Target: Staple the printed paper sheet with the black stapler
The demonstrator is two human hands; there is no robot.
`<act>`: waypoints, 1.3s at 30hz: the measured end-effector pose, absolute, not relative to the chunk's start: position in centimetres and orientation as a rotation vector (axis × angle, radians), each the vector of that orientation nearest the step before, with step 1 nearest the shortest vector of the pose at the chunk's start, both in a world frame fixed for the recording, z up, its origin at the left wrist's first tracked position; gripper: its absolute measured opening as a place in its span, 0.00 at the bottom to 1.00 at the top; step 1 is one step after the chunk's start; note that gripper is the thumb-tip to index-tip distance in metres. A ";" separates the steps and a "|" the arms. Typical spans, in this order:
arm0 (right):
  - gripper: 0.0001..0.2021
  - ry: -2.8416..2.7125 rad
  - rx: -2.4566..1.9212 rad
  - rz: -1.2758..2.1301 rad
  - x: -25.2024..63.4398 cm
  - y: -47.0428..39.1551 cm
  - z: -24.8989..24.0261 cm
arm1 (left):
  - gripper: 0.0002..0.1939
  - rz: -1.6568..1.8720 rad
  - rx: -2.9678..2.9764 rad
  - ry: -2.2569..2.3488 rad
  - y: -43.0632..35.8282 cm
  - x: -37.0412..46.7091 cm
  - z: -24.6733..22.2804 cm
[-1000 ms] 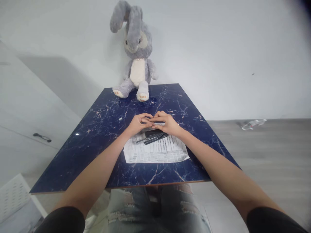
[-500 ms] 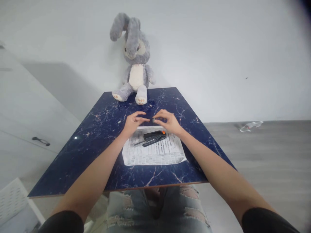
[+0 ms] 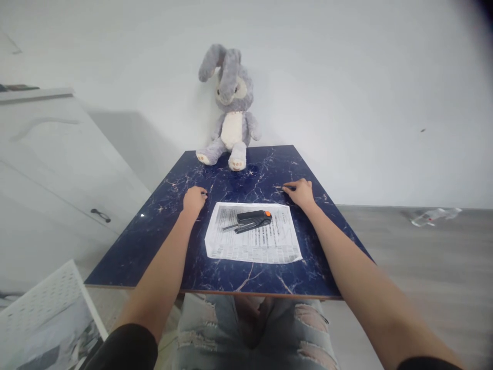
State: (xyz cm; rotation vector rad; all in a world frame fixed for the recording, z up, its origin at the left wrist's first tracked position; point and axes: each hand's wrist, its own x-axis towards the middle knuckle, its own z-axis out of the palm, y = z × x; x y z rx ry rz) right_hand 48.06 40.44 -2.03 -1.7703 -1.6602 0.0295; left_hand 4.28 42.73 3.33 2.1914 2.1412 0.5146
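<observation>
My left hand [image 3: 194, 199] is closed on the dark marbled table, left of the printed sheet [image 3: 252, 252]; whatever its fingers hold is hidden. My right hand [image 3: 300, 192] is pinched around something too small to name, above the tabletop to the sheet's upper right. On the sheet lies a black stapler [image 3: 254, 218] with an orange spot at one end. Its arms are spread open, and neither hand touches it.
A grey plush rabbit [image 3: 233, 128] sits at the table's far edge [image 3: 265, 147] against the wall. To the left are a white cabinet [image 3: 57, 154] and a white perforated basket [image 3: 46, 293]. Clear plastic [image 3: 435, 217] lies on the floor at right.
My hands have moved apart, left hand leftward and right hand rightward. The small light strip on the table's left is no longer visible. The whole view has shifted.
</observation>
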 end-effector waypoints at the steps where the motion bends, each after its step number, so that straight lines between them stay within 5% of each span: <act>1: 0.17 -1.663 -1.784 0.020 48.0 40.4 -2.1 | 0.11 0.534 2.185 2.140 42.8 4.4 3.3; 8: 0.21 -1.699 -1.537 -0.053 45.4 38.3 1.6 | 0.11 0.871 2.110 1.946 43.4 6.0 2.8; 15: 0.24 -2.434 -0.641 0.764 40.9 34.1 5.5 | 0.09 1.374 2.196 1.194 42.2 11.1 1.8; 22: 0.14 -2.489 -0.836 0.716 39.7 33.5 4.9 | 0.08 1.400 2.005 0.959 41.8 12.1 1.4; 39: 0.15 -2.244 -1.139 0.509 42.4 35.4 3.3 | 0.08 0.940 2.060 0.632 39.5 12.4 2.7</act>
